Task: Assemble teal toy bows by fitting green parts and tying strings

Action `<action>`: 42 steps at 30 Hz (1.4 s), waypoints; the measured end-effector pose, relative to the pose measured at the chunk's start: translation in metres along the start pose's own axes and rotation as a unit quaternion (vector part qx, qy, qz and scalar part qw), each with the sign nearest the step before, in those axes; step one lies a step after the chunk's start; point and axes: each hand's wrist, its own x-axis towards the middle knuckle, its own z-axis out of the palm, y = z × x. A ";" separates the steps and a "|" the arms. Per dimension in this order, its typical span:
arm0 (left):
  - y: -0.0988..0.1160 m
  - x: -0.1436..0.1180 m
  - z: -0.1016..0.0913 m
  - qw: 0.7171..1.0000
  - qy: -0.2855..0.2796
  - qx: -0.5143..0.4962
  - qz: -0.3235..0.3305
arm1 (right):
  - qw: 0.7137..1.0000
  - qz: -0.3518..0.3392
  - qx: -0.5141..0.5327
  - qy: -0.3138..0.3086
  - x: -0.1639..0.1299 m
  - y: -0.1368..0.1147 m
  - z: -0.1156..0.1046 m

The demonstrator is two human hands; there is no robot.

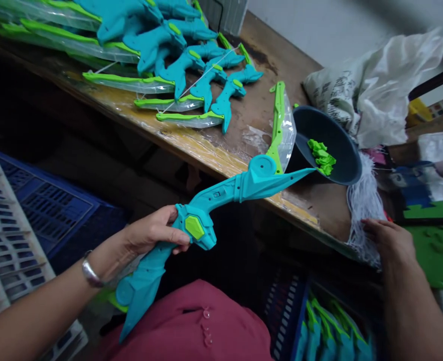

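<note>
Left hand [155, 233] grips the teal toy bow [206, 210]; right hand [389, 243], open, touches white strings [360, 205].

Right hand [389, 243] fingertips buried in white string bundle [362, 210].

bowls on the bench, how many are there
1. The dark bowl sits tilted at the bench's right end, beside the white bag, with green pieces inside. Others may be hidden behind the bag.
</note>
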 end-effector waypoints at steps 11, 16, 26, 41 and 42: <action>-0.014 0.012 0.010 0.992 -0.104 -0.069 -0.036 | 0.934 -0.187 0.079 -0.294 -0.233 -0.121 0.132; -0.027 0.015 0.013 0.984 -0.159 -0.035 -0.066 | 0.765 0.051 0.241 -0.595 -0.313 -0.121 0.175; -0.063 -0.009 -0.003 0.940 -0.272 0.062 -0.198 | 0.778 0.225 0.494 -0.315 -0.234 -0.115 0.201; -0.055 -0.038 -0.044 0.986 -0.006 0.145 -0.087 | 0.862 0.174 0.475 -0.048 -0.139 -0.110 0.121; -0.054 -0.039 -0.046 0.983 0.007 0.165 -0.081 | 0.865 0.162 0.473 -0.039 -0.136 -0.111 0.113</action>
